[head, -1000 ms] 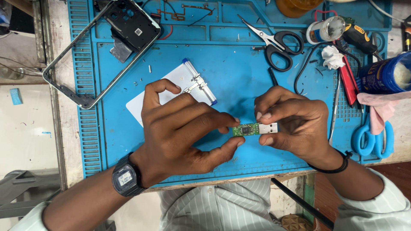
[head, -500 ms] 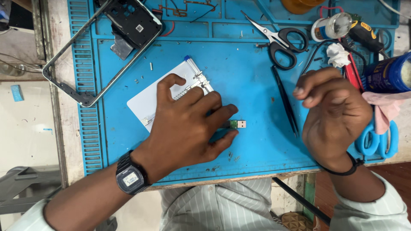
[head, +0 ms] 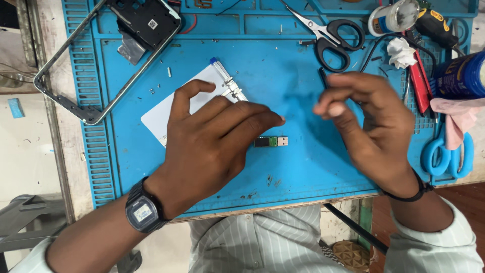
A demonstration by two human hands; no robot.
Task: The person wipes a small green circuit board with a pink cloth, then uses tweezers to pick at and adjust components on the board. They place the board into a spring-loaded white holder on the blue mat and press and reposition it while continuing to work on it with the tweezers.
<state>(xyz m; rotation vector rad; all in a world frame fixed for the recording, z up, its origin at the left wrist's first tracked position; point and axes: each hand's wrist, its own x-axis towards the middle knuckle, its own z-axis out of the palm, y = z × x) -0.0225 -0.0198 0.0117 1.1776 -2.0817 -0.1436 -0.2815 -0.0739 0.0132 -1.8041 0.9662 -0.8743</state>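
The left hand (head: 212, 141) rests palm-down on the blue mat (head: 303, 172), fingers loosely spread and extended to the right. Its fingertips touch or cover the left end of the small bare circuit stick (head: 271, 141); whether they pinch it cannot be told. The stick lies flat on the mat, metal plug end pointing right, between the 2 hands near the mat's centre. The left wrist carries a dark digital watch (head: 143, 211).

The right hand (head: 371, 126) hovers above the mat just right of the stick, apart from it. Its fingers are curled with tips drawn together, holding nothing visible; the hand is slightly blurred.

A white card (head: 161, 114) lies partly under the left hand, with a slim metal tool (head: 230, 83) resting across its upper corner. Black-handled scissors (head: 328, 38) lie at the mat's top edge, blue-handled scissors (head: 447, 154) at its right edge. A phone frame (head: 65, 91) overlaps the upper left corner of the mat on the worktop (head: 65, 167).
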